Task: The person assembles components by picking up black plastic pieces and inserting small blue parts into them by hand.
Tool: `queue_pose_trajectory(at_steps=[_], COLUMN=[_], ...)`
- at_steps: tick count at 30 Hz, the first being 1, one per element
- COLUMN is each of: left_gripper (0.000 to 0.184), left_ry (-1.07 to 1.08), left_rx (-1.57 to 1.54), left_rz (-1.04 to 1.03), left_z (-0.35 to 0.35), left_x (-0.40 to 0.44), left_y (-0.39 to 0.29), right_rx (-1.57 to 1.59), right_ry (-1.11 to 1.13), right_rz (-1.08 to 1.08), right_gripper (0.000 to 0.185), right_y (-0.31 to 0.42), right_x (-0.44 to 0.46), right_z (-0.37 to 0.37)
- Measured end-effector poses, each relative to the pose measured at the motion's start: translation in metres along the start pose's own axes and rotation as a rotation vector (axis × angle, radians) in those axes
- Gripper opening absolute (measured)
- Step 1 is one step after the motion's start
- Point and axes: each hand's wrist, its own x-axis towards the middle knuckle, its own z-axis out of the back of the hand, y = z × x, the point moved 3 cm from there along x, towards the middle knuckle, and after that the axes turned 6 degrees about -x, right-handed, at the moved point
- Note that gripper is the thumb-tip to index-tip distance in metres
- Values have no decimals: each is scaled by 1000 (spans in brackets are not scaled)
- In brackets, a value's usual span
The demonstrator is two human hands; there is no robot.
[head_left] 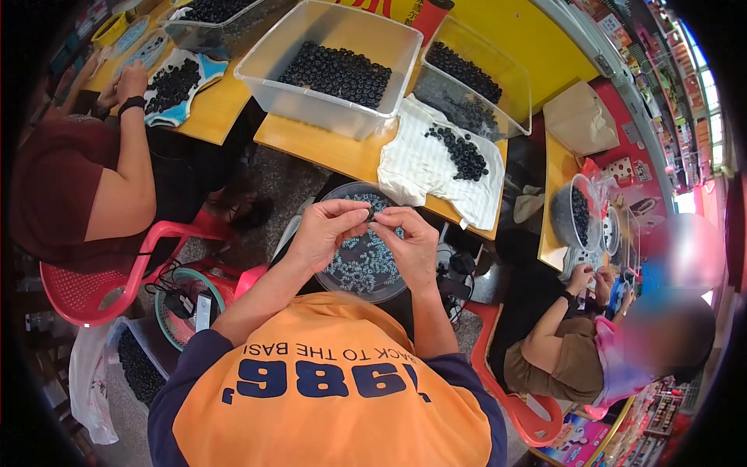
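My left hand (336,232) and my right hand (407,243) meet in front of my chest, thumbs and fingertips pinched together. Between them is a small black ring-like part (370,213), mostly covered by the fingertips. Below the hands stands a round clear basin (372,299) holding many small light-blue pieces (359,268). Just beyond, a white cloth (412,159) lies over the table edge with a loose pile of small black round parts (465,159) on it.
A large clear bin (311,105) of black parts and a second bin (523,97) stand on the yellow table (299,148). Co-workers sit at left, by a red chair (74,292), and at right. A tub (167,342) of black parts is on the floor.
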Motion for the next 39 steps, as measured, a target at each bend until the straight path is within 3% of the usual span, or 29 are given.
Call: queue_pose_trajectory(at_steps=[5, 8, 10, 13, 17, 22, 26, 28, 30, 33, 34, 36, 38, 39], left_gripper=[16, 15, 16, 25, 39, 35, 32, 34, 30, 21, 21, 29, 31, 31], left_ry=[27, 79, 165, 201, 255, 313, 203, 234, 219, 88, 56, 69, -28, -26], left_rx=[152, 168, 250, 198, 175, 210, 200, 330, 455, 643, 684, 909, 1403, 1403], left_rz=[-45, 10, 97, 139, 251, 322, 322, 266, 40, -354, -427, -621, -869, -870], left_z=[-1, 4, 9, 5, 3, 8, 0, -14, -28, -54, -66, -73, -85, -85], left_x=[-1, 3, 5, 8, 7, 10, 20, 29, 50, 80, 87, 109, 109, 110], left_y=[-5, -6, -7, -7, -8, 2, 6, -4, -34, -101, -123, -156, -166, -162], right_rx=[38, 37, 39, 1, 87, 59, 44, 116, 184, -364, -653, -957, -1015, -1073], right_ry=[-8, -12, 109, 172, 281, 271, 219, 232, 143, -315, -347, -353, -277, -197], right_rz=[-32, -85, -160, -21, 54, 48, 3, 66, -161, -30, 113, 193, 234, 272], right_gripper=[14, 18, 28, 37, 29, 20, 26, 32, 30, 14, 13, 14, 17, 20], right_y=[-5, -7, -12, -9, -18, -20, -30, -38, -63, -104, -111, -128, -143, -149], right_x=[-6, -8, -6, -3, -7, -14, -10, 3, 19, 50, 60, 71, 81, 84], right_z=[1, 2, 3, 7, 6, 7, 18, 35, 65, 119, 132, 141, 142, 140])
